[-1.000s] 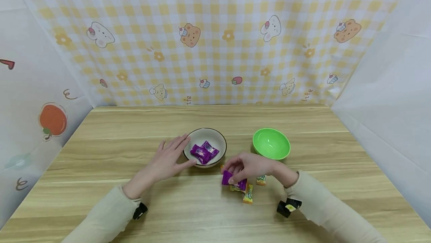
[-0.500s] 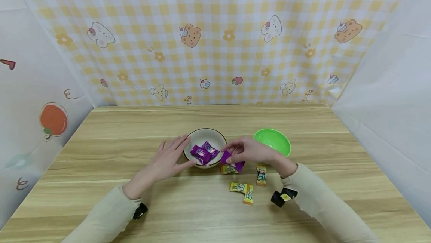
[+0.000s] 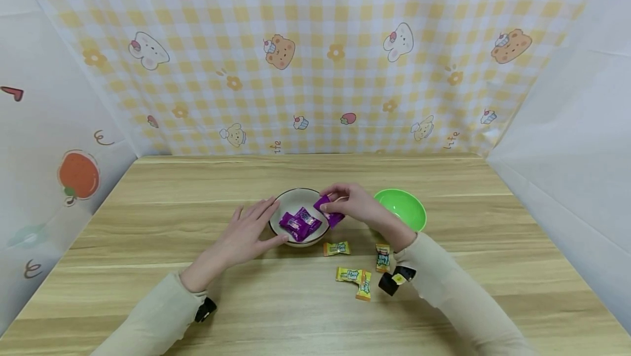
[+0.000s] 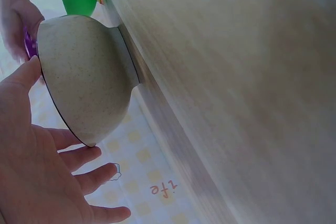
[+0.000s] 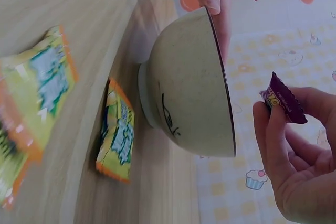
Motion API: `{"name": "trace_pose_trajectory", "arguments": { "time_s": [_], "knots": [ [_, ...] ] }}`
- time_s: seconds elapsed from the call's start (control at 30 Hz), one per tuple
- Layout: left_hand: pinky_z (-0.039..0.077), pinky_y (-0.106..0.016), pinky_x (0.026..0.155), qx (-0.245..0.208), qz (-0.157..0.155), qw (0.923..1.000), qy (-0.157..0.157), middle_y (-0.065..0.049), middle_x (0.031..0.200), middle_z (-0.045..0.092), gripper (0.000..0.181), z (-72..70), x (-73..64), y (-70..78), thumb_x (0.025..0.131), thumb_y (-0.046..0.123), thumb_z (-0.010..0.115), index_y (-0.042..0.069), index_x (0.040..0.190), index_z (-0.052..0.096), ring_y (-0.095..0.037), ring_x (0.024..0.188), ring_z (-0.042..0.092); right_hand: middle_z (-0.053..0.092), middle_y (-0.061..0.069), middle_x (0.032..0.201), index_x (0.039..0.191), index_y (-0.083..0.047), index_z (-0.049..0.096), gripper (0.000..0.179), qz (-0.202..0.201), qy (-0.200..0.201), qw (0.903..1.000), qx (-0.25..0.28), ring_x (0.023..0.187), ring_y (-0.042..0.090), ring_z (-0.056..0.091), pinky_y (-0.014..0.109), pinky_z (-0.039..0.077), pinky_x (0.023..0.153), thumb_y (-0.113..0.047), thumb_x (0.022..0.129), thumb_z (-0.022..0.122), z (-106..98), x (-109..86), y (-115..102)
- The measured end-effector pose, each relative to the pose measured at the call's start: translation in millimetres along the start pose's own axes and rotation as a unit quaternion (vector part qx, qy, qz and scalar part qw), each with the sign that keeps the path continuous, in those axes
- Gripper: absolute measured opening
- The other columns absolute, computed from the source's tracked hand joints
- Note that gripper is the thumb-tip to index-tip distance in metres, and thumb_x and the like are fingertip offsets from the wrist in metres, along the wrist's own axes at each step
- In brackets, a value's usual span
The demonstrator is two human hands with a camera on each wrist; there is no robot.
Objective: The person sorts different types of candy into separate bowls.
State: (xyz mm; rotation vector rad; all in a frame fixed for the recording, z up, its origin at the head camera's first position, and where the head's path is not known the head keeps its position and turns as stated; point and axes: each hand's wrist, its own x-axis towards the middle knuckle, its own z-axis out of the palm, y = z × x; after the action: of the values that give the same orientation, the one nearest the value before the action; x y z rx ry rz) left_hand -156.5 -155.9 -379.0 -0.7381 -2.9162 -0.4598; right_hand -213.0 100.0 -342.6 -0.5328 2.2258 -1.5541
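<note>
A cream bowl with a dark rim (image 3: 297, 199) stands mid-table, with purple-wrapped candies (image 3: 294, 225) lying in it. My left hand (image 3: 244, 238) is at its left side, thumb and fingers extended against the rim; the left wrist view shows the spread fingers (image 4: 86, 157) there. Above the bowl's right edge, my right hand (image 3: 359, 205) pinches another purple-wrapped candy (image 3: 335, 218) between thumb and fingers. In the right wrist view this candy (image 5: 286, 102) is held just off the bowl's mouth, apart from the rim.
A green bowl (image 3: 401, 208) stands right of the cream one, partly hidden by my right wrist. Several yellow-wrapped candies lie in front of the bowls, including one near the cream bowl (image 3: 337, 248), one by my right sleeve (image 3: 382, 258) and a touching pair (image 3: 349, 274).
The right hand has carried its purple candy up from the yellow candies, away from me and slightly left, to the cream bowl's right edge. My left hand has stayed at the bowl.
</note>
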Motion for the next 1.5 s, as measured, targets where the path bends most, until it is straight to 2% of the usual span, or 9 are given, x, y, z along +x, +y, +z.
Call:
{"name": "trace_pose_trajectory", "arguments": {
  "time_s": [0.23,0.33,0.53,0.8,1.07,1.17,1.33,1.5],
  "knots": [
    [0.014,-0.06,0.095,-0.001,0.002,1.0,-0.002,-0.011,0.14,0.028,0.08,-0.8,0.3,0.5,0.081,0.062,0.043,0.006,0.137,0.03,-0.031,0.125,0.026,0.059,0.011,0.09,0.111,0.003,0.056,0.036,0.017,0.035,0.9991,0.016,0.074,0.017,0.057,0.029,0.05,0.063,-0.011,0.08,0.066,7.3,12.2,-6.9],
    [0.013,-0.06,0.095,-0.002,0.001,1.0,-0.004,-0.011,0.14,0.027,0.08,-1.1,0.1,0.5,0.081,0.062,0.043,0.007,0.138,0.029,-0.031,0.125,0.026,0.06,0.01,0.09,0.109,0.001,0.057,0.033,0.019,0.044,0.9987,0.016,0.075,0.017,0.057,0.029,0.05,0.063,-0.012,0.08,0.065,10.4,19.9,-1.4],
    [0.013,-0.06,0.095,-0.002,-0.001,1.0,-0.002,-0.011,0.14,0.027,0.08,-0.8,0.2,1.1,0.081,0.062,0.043,0.006,0.137,0.03,-0.031,0.125,0.026,0.059,0.01,0.093,0.112,0.001,0.055,0.033,0.012,0.032,0.9993,0.01,0.079,0.018,0.057,0.031,0.05,0.065,-0.012,0.083,0.062,13.2,25.1,1.4],
    [0.014,-0.06,0.094,-0.007,0.003,0.9999,0.009,-0.012,0.139,0.029,0.08,-0.1,-0.2,0.9,0.081,0.06,0.046,0.005,0.136,0.032,-0.032,0.124,0.027,0.057,0.014,0.094,0.112,0.005,0.053,0.032,0.005,0.014,0.9986,0.052,0.083,0.024,0.058,0.041,0.048,0.074,-0.006,0.083,0.06,11.5,22.4,3.3],
    [0.014,-0.06,0.094,-0.008,0.003,0.9999,0.011,-0.011,0.139,0.029,0.08,0.0,0.1,-0.3,0.08,0.061,0.046,0.005,0.136,0.032,-0.033,0.123,0.029,0.057,0.018,0.095,0.114,0.008,0.05,0.033,0.004,0.012,0.9981,0.061,0.091,0.036,0.057,0.038,0.049,0.073,-0.002,0.084,0.057,5.9,18.8,1.4],
    [0.014,-0.06,0.094,-0.005,0.003,1.0,0.007,-0.011,0.14,0.028,0.08,0.0,0.0,-0.3,0.081,0.061,0.044,0.006,0.137,0.031,-0.032,0.124,0.027,0.056,0.021,0.098,0.115,0.009,0.05,0.033,-0.008,0.01,0.9988,0.047,0.092,0.036,0.056,0.038,0.049,0.073,-0.003,0.084,0.057,2.5,16.2,0.1],
    [0.014,-0.06,0.094,0.0,0.004,1.0,0.008,-0.011,0.14,0.028,0.08,0.4,-0.2,0.0,0.081,0.06,0.046,0.005,0.137,0.031,-0.032,0.124,0.027,0.058,0.016,0.097,0.112,0.004,0.054,0.031,-0.033,0.016,0.9992,-0.015,0.09,0.029,0.056,0.04,0.048,0.075,-0.009,0.084,0.06,-3.4,8.7,-2.4],
    [0.014,-0.06,0.094,0.001,0.007,0.9999,0.013,-0.012,0.139,0.029,0.08,1.3,-0.3,-0.1,0.081,0.06,0.047,0.005,0.136,0.032,-0.033,0.124,0.028,0.06,0.01,0.096,0.108,-0.002,0.057,0.028,-0.079,0.024,0.9923,-0.092,0.088,0.019,0.055,0.036,0.046,0.076,-0.012,0.083,0.061,-11.2,-0.4,-3.7]
  ]
}}
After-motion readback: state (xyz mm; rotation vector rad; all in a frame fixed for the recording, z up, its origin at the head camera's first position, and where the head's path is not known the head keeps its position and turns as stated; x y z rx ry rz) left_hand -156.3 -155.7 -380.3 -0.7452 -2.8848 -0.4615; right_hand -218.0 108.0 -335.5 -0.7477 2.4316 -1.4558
